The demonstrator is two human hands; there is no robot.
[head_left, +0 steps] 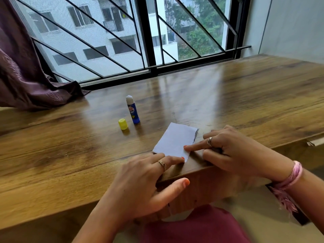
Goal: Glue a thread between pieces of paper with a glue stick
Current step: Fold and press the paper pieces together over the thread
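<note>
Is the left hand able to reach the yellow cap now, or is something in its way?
Probably yes. The left hand rests on the paper, and only bare table lies between it and the cap. The glue stick stands beside the cap, not in front.

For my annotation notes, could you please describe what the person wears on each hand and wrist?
The left hand has a thin ring and orange-painted nails. The right hand has a silver ring and a pink thread band with frayed ends round the wrist. No sleeves show.

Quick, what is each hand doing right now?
Left hand: open, holding nothing, fingertips pressing the paper near its lower corner.
Right hand: holding nothing, index finger pressing the paper's right edge.
</note>
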